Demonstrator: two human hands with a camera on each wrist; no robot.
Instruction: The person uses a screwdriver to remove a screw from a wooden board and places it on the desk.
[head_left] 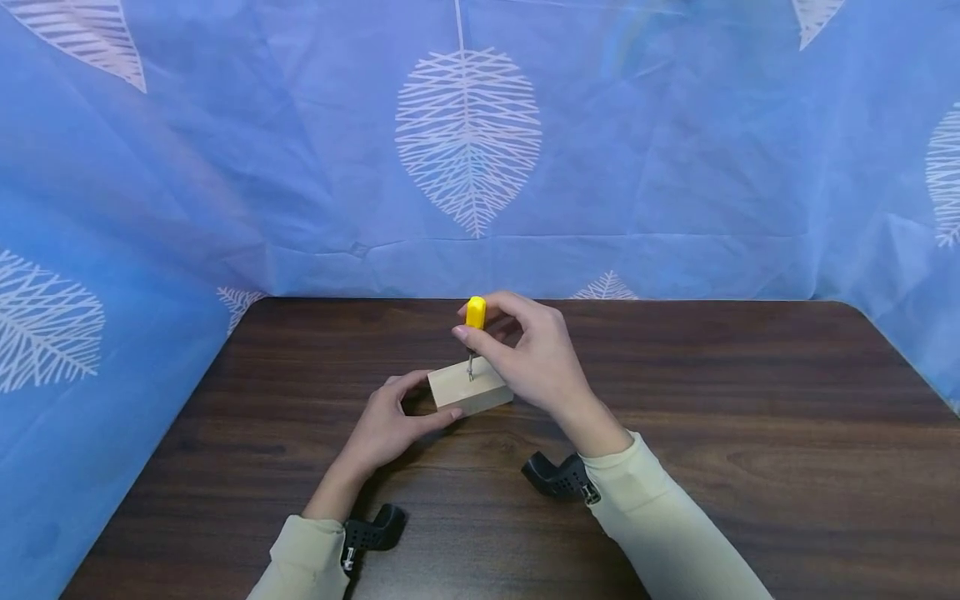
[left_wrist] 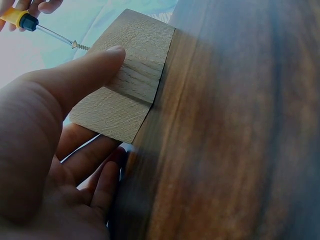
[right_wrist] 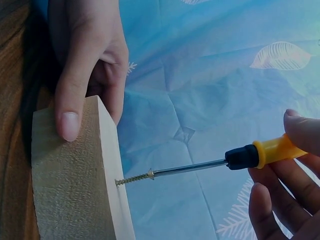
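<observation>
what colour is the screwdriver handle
The screwdriver handle is yellow, with a black collar by the shaft; the right wrist view shows it best.

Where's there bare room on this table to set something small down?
The widest bare patch is the tabletop between the right hand and sleeve and the table's right edge. Another lies between the left hand and the left edge. It's crowded in the middle, where both hands, the wooden block, screw and yellow screwdriver come together.

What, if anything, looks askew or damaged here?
Nothing stands out: the screw sits partly in the wooden block, the screwdriver meets its head roughly in line, and the left hand grips the block.
</observation>
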